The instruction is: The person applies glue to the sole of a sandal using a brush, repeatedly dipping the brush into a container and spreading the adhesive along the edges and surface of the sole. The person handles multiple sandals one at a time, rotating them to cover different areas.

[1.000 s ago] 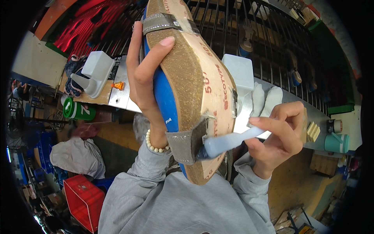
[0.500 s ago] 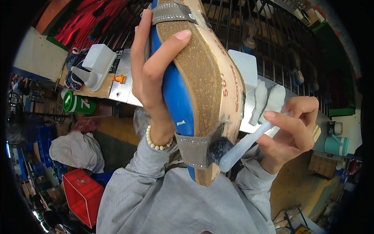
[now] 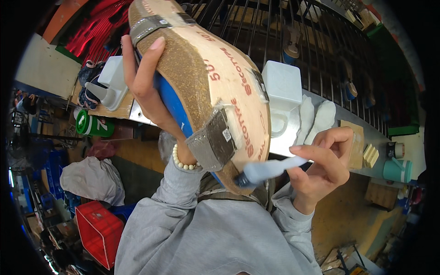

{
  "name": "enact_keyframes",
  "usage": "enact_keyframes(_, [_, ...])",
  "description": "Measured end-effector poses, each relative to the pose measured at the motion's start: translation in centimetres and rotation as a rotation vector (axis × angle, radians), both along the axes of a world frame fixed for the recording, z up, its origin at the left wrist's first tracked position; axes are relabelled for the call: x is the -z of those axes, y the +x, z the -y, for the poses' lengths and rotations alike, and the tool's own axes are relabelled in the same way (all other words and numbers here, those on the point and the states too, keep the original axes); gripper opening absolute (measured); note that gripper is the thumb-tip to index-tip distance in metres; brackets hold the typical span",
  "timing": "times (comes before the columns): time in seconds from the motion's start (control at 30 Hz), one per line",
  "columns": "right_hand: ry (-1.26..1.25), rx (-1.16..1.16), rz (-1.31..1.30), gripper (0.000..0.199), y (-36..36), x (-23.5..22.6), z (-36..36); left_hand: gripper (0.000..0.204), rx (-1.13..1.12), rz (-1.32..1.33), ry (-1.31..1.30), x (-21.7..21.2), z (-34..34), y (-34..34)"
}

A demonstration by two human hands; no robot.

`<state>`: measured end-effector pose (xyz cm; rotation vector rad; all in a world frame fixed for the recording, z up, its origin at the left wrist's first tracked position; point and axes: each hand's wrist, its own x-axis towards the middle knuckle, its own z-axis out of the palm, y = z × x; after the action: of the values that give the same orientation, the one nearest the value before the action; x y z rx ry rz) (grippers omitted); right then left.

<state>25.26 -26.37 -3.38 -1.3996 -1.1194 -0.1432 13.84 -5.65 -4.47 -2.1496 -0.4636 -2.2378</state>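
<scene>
My left hand (image 3: 149, 87) grips an unfinished sandal (image 3: 188, 59) by its side, fingers curled over the cork-brown edge. The sandal is tilted with its pale, printed underside turned toward the right; grey straps (image 3: 211, 143) wrap under it near both ends. A blue last (image 3: 170, 98) shows along its left side, partly behind my fingers. In my right hand (image 3: 323, 167), a brush (image 3: 272, 169) with a whitish handle is pinched between thumb and fingers. Its dark bristles touch the cork edge at the sandal's near end, below the strap. Motion blurs the brush.
Beyond the sandal stands a white plastic container (image 3: 282, 85), with two white foot-shaped pieces (image 3: 321, 120) beside it. Another white container (image 3: 110, 87) sits at left near a green tub (image 3: 94, 124). Metal bars (image 3: 321, 64) run along the back. A red crate (image 3: 98, 233) is lower left.
The sandal has shifted left and rolled so more of its underside shows. My right hand moved slightly left and down, and the bristles went from beside the near strap to the near end.
</scene>
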Motion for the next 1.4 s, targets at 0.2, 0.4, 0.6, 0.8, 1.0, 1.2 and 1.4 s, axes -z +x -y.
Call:
enact_keyframes(0.2, [-0.065,0.155,0.109,0.047,-0.2,0.1,-0.1,0.067,-0.061,0.024,0.013,0.8,-1.2,-0.9])
enact_keyframes(0.4, [0.04,-0.012,0.123,0.051,-1.1,0.0,0.1,0.068,-0.1,0.028,0.036,1.2,-1.4,-1.6])
enact_keyframes(0.6, [0.017,-0.002,0.052,0.051,-1.2,1.2,-0.4,0.071,-0.164,-0.078,0.021,1.6,-1.9,-2.6])
enact_keyframes(0.8, [-0.026,-0.025,0.0,0.049,-1.9,2.1,-0.2,0.067,-0.005,-0.059,-0.199,3.0,-1.9,-3.0])
enact_keyframes(1.0, [0.023,-0.009,0.028,0.051,-1.6,2.5,-0.6,0.064,0.338,-0.058,-0.397,4.6,-3.1,-2.8])
enact_keyframes(1.2, [0.043,-0.01,0.029,0.052,-1.4,2.3,-0.7,0.061,0.548,-0.084,-0.475,6.1,-4.0,-2.0])
enact_keyframes(1.4, [0.039,-0.009,0.035,0.054,-0.6,2.2,-0.3,0.057,0.644,-0.107,-0.495,6.8,-3.9,-1.3])
